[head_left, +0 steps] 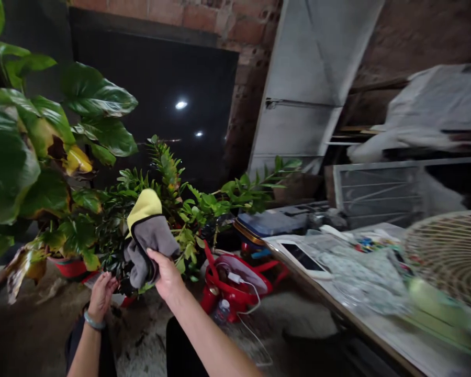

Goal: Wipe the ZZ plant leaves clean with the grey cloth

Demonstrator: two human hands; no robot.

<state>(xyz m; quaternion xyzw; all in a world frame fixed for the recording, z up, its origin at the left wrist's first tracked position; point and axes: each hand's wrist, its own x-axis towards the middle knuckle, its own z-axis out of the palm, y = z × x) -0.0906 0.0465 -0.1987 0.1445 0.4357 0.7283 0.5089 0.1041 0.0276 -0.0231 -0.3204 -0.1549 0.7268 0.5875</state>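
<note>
My right hand [167, 276] is closed on a cloth [155, 234], grey on one side and yellow on the other with a dark edge, bunched in front of the potted plants. My left hand [102, 294], with a bracelet at the wrist, is low beside the dark small leaves [112, 248]. Its fingers are curled in; whether a leaf or stem is between them I cannot make out. A leafy green plant [196, 207] spreads behind the cloth. Big glossy leaves [98, 94], some yellowed and browned, rise at the left above a red pot [67, 267].
Right of the plants, a red bag [235, 301] holds a white charger and cable, with a plastic bottle [222, 311] beside it. A table [361, 314] at the right carries a white phone [304, 257], plastic bags and a fan [451, 256]. A blue case [272, 222] lies behind.
</note>
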